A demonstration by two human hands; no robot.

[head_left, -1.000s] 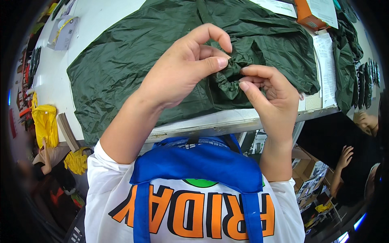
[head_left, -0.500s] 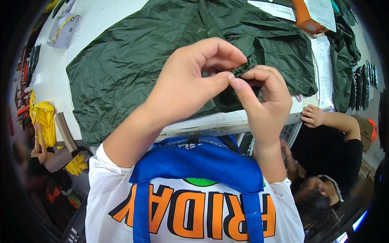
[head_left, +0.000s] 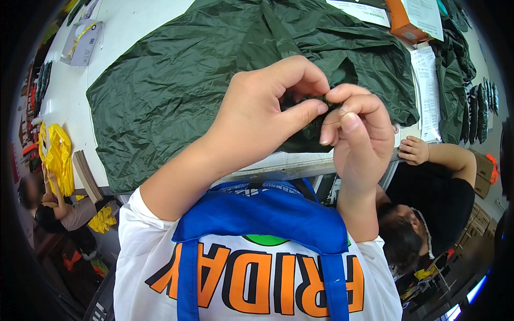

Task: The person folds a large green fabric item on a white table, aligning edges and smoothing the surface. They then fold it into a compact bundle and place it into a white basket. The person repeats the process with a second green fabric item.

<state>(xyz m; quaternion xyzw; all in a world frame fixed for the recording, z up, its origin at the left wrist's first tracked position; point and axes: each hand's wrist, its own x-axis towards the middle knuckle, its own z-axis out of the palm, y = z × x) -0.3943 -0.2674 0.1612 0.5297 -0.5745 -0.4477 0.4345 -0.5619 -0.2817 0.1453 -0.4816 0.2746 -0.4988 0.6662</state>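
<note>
Left hand: left hand (head_left: 257, 115) pinches a small gathered fold of the dark green garment (head_left: 182, 80) between thumb and forefinger.
Right hand: right hand (head_left: 361, 134) grips the same bunched edge, fingertips meeting those of the left.
Garment: spread wide on the white surface (head_left: 115, 27); near hem lifted off it by both hands.
Feel: looks thin, light, limp and slick, like nylon shell cloth; creases easily.
Hold: probably best at a seam or hem, where doubled cloth slips less.
Nearby: orange box (head_left: 404, 21) and papers (head_left: 428, 91) lie past it.
</note>
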